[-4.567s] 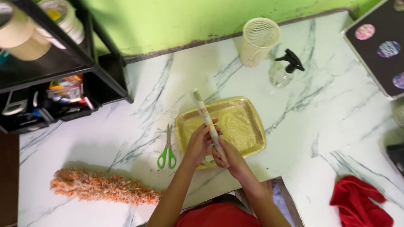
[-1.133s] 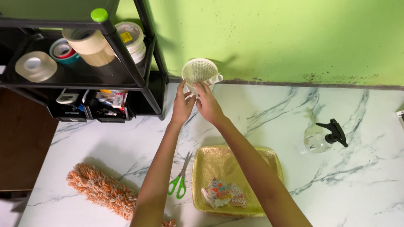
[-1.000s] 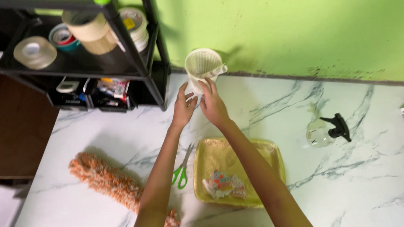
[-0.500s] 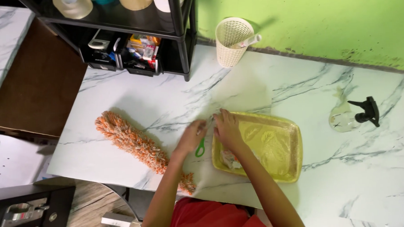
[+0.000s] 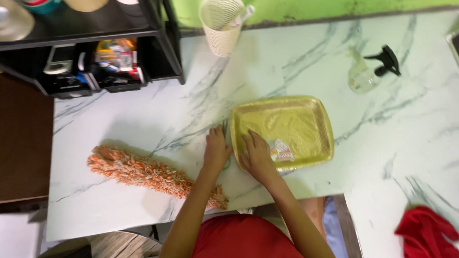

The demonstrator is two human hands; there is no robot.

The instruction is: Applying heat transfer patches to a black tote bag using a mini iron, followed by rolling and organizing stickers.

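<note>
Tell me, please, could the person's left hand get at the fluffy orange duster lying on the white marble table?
Probably yes: the left hand rests close to the orange duster, with only bare marble table between.

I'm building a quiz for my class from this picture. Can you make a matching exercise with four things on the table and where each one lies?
Things:
1. spray bottle
2. woven cup
3. orange duster
4. red cloth

Places:
A. left of the hands
B. bottom right corner
C. by the green wall, beside the shelf
D. beyond the yellow tray's right corner

Pairs: 1-D, 2-C, 3-A, 4-B
</note>
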